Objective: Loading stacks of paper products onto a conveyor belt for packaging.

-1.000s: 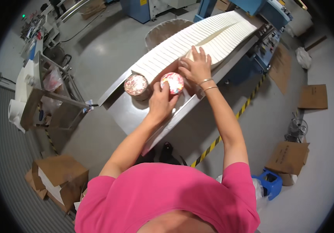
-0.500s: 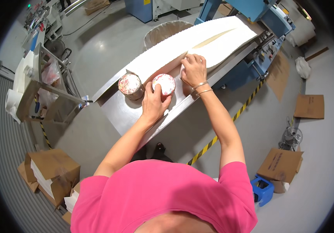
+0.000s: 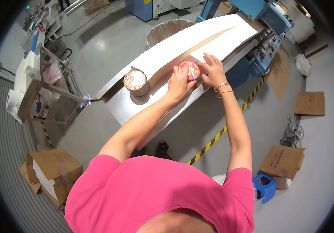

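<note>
My left hand [image 3: 178, 86] is closed round a short round can [image 3: 192, 70] with a red patterned top, thumb on the near side. The can stands against the end of the near row of white paper sheets [image 3: 229, 40]. My right hand [image 3: 213, 73], with bangles at the wrist, lies just right of the can. Its fingers are stretched over the row's near end and its thumb is by the can. A second can [image 3: 136, 80] with a shiny mottled top stands at the left, by the end of the far, longer row of white sheets [image 3: 167, 50].
The rows lie on a sloping metal tray [image 3: 123, 112] that leads to a blue machine [image 3: 248, 7]. A lined bin [image 3: 161, 33] stands behind it. A metal cart [image 3: 50, 87] is at left; cardboard boxes [image 3: 64, 167] and a blue stool [image 3: 266, 186] flank me.
My left hand has moved the red-topped can to the right, up against the near row's end. My right hand has shifted right and its fingers have straightened.
</note>
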